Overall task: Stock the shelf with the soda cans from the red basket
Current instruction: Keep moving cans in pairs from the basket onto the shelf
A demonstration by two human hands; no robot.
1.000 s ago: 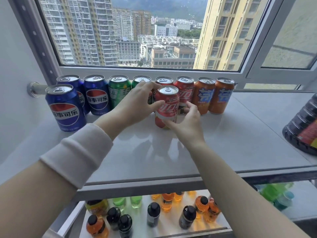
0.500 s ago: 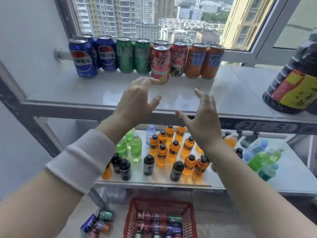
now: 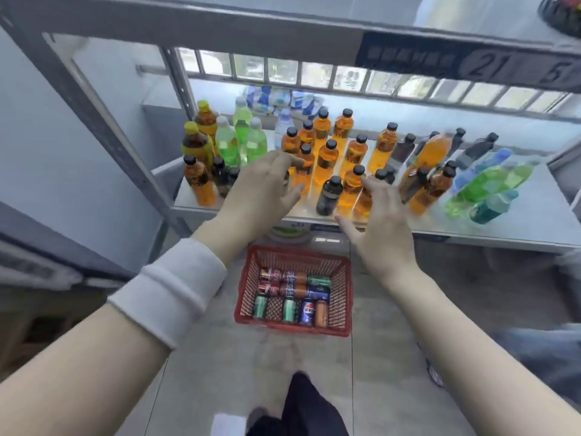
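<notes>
Head view: left hand (image 3: 261, 187) and right hand (image 3: 380, 221) hang empty, fingers (image 3: 276, 160) loosely spread, above the red basket (image 3: 342, 297) on the floor. Each should drop low and wrap one can round its side. Soda cans (image 3: 294, 291) inside: roughly ten, namely two red, three orange, three green, two blue.

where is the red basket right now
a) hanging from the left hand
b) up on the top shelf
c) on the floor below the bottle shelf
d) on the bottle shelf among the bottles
c: the red basket stands on the floor tiles, lower than the bottle shelf; the left hand and right hand hold nothing.
</notes>
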